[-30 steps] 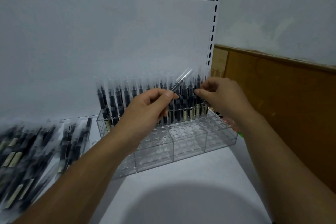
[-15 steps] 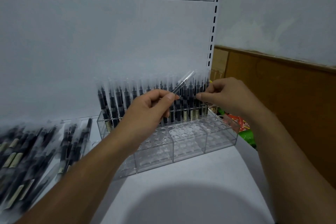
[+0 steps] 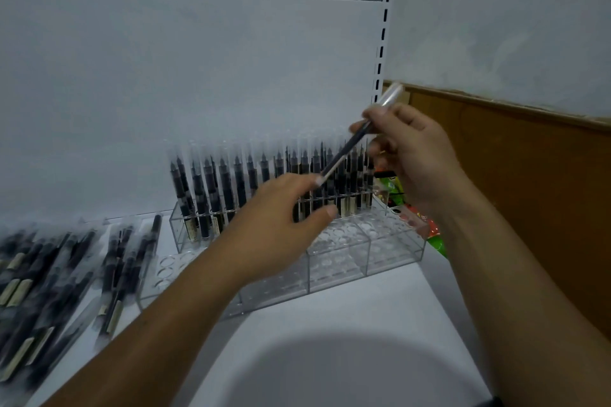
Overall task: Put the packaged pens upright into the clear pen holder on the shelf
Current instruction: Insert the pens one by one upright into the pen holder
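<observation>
A clear pen holder [image 3: 334, 269] stands on the white shelf [image 3: 347, 350], its back rows filled with upright packaged pens [image 3: 228, 188] and its front holes bare. My right hand [image 3: 410, 155] pinches one packaged pen [image 3: 347, 145] near its upper end, so the pen hangs tilted above the holder's right part. My left hand [image 3: 281, 225] is below it with thumb and forefinger spread apart. The forefinger tip is at the pen's lower end. Several loose packaged pens [image 3: 49, 287] lie flat on the shelf to the left, blurred.
A slotted white shelf upright [image 3: 383, 30] rises behind the holder. A brown wooden panel [image 3: 535, 195] closes off the right side. A green and red packet [image 3: 436, 241] lies behind the holder's right end. The shelf's back wall is close behind the pens.
The right hand has taken the tilted pen and lifted it up and to the right. The left hand has let go of it and dropped lower with its fingers spread.
</observation>
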`<state>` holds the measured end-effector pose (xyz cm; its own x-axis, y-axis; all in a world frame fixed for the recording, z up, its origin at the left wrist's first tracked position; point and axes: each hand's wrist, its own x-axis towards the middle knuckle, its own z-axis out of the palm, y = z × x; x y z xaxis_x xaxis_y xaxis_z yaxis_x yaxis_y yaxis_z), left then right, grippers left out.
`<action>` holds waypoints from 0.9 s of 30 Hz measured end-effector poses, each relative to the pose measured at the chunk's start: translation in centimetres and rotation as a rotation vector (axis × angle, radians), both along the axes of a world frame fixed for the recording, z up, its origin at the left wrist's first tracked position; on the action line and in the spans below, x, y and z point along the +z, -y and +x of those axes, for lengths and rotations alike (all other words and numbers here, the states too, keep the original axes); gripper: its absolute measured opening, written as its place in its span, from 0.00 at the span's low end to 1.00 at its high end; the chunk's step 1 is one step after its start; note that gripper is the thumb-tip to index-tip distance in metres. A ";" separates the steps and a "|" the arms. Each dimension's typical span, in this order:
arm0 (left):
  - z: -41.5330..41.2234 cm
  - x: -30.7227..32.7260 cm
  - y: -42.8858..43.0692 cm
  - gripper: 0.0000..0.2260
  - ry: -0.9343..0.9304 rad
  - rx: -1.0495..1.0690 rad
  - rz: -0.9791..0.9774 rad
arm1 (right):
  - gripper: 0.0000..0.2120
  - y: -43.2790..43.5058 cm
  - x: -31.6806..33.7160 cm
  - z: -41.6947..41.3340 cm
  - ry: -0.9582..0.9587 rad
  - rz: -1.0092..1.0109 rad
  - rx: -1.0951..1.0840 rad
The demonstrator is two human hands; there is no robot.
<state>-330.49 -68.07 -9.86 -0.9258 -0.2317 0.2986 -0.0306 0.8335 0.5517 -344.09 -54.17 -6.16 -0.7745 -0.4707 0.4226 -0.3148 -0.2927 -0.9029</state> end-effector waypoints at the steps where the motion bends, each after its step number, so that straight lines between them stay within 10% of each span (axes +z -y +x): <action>1: 0.0 0.0 -0.1 0.22 0.039 -0.016 -0.040 | 0.06 -0.1 0.0 -0.3 -0.004 -0.053 -0.106; 8: 0.0 0.2 -0.6 0.23 0.189 -0.038 -0.211 | 0.05 0.1 -1.7 -2.5 -0.390 0.210 -0.576; 27: -0.3 0.3 -0.5 0.21 0.174 -0.049 -0.205 | 0.10 0.6 -2.0 -2.2 -0.430 0.831 -0.489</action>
